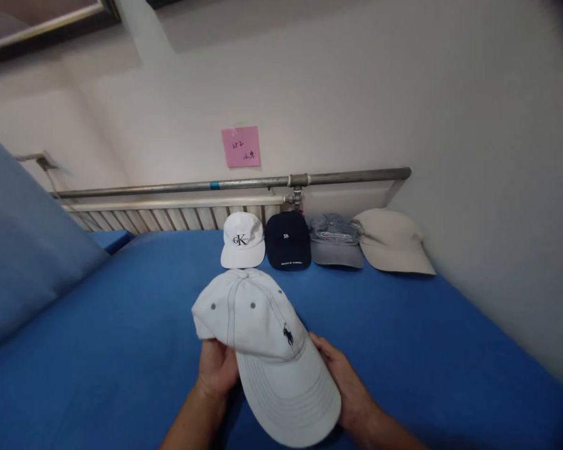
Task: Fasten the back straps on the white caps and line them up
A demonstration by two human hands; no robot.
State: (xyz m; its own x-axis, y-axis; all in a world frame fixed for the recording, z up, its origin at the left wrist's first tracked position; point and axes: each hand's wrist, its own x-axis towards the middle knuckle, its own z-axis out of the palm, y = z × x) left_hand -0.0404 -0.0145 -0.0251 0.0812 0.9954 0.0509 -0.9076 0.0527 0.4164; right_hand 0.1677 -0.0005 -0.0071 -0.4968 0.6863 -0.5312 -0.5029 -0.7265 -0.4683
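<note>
A pale baseball cap (263, 319) with a small dark horse-rider emblem is held up in front of me, its brim tilted down to the right. My left hand (218, 365) grips the cap's lower left edge, fingers tucked underneath and mostly hidden. On the other side, my right hand (340, 375) holds the cap near where brim meets crown. Beyond it, a row of caps lies on the blue surface: a white cap (243, 240) with dark letters, a black cap (288, 240), a grey cap (336, 242) and a beige cap (394, 242).
The caps lie on a blue-covered surface (136, 325) against a wall. Behind them run a metal pipe (356, 177) and a white radiator (178, 217). A pink note (241, 147) is stuck on the wall above. Blue fabric (28, 250) hangs at the left.
</note>
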